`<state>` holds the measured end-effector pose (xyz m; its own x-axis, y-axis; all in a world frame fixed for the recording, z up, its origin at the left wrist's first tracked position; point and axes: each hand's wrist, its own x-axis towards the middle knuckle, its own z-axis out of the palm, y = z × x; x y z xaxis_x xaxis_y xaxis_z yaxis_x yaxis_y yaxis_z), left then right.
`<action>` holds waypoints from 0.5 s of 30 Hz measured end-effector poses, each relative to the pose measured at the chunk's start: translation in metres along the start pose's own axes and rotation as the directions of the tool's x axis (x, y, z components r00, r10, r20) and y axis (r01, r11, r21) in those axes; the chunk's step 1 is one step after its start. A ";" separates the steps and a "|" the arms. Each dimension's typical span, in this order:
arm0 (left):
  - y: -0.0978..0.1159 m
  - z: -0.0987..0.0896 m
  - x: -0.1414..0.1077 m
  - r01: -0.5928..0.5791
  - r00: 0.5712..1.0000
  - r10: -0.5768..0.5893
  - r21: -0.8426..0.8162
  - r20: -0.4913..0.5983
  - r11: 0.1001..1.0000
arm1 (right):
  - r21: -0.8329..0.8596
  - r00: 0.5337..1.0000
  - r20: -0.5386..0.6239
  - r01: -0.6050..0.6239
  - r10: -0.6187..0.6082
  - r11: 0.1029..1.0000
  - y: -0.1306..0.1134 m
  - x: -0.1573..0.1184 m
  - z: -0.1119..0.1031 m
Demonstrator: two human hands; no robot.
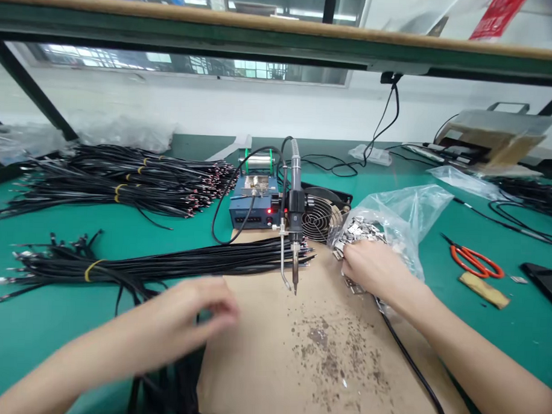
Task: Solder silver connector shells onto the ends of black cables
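Observation:
My right hand (376,268) reaches into the mouth of a clear plastic bag (407,214) full of small metal connector shells (361,229), fingers closed over some of them. My left hand (188,315), blurred, hovers over the near end of a bundle of black cables (174,261) at the cardboard's left edge; whether it grips a cable is unclear. A mounted soldering iron (295,232) points tip down over the brown cardboard sheet (298,353) between my hands.
A blue soldering station (253,209) and a small fan (318,217) stand behind the iron. More tied black cables (136,181) lie at the back left. Orange scissors (476,261) and a dark phone (545,280) lie on the green mat (36,319) at the right.

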<state>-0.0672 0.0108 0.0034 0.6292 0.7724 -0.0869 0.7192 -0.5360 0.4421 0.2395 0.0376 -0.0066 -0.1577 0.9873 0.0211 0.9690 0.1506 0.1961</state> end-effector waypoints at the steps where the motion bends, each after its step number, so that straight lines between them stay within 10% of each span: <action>1: -0.003 -0.011 0.011 0.057 0.997 -0.046 0.171 -0.068 0.984 | -0.005 1.000 -0.011 0.007 -0.007 1.000 -0.001 0.001 0.001; 5: -0.020 -0.022 0.037 0.130 0.986 -0.059 0.489 -0.159 0.862 | 0.022 0.998 -0.062 0.009 -0.008 1.000 -0.001 0.004 0.003; 15: -0.025 -0.021 0.029 0.068 0.996 -0.030 0.497 -0.084 0.865 | 0.458 0.984 -0.161 0.003 0.080 0.889 0.007 -0.022 -0.018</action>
<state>-0.0731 0.0533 0.0084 0.5802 0.8141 -0.0248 0.8115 -0.5804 -0.0677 0.2465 0.0161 0.0122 -0.1085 0.9749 0.1945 0.9481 0.1603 -0.2747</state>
